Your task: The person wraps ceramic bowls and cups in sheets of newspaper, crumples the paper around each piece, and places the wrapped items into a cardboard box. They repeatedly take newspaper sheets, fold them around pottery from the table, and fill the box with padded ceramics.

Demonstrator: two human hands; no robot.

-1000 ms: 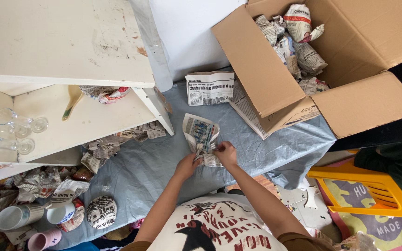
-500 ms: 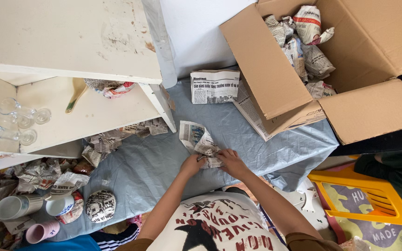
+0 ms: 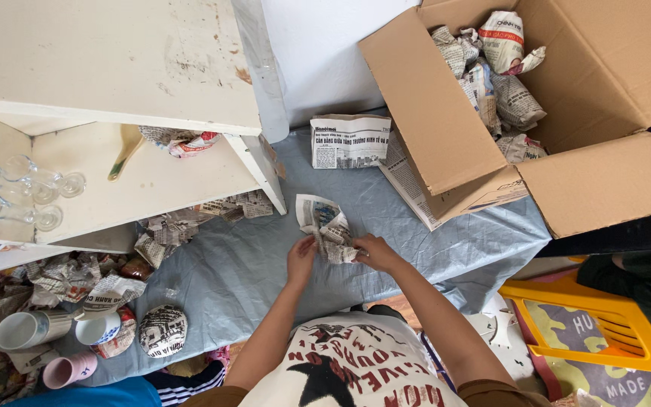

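A crumpled sheet of newspaper (image 3: 327, 228) lies on the pale blue cloth (image 3: 250, 264) in front of me, bunched around something I cannot see. My left hand (image 3: 301, 258) grips its left edge. My right hand (image 3: 371, 252) presses the bundle from the right side, fingers curled onto the paper. Both forearms reach out from my printed white shirt at the bottom of the view.
An open cardboard box (image 3: 566, 113) with several newspaper-wrapped bundles stands at the right. A folded newspaper (image 3: 349, 140) lies behind the bundle. A white shelf (image 3: 114, 98) with glasses (image 3: 20, 188) is at left; mugs (image 3: 32, 328) and a wrapped ball (image 3: 163, 329) lie below. An orange stool (image 3: 593, 324) sits lower right.
Both hands have drawn nearer to me with the paper, which is now more crumpled and gathered between them. The view has shifted slightly.
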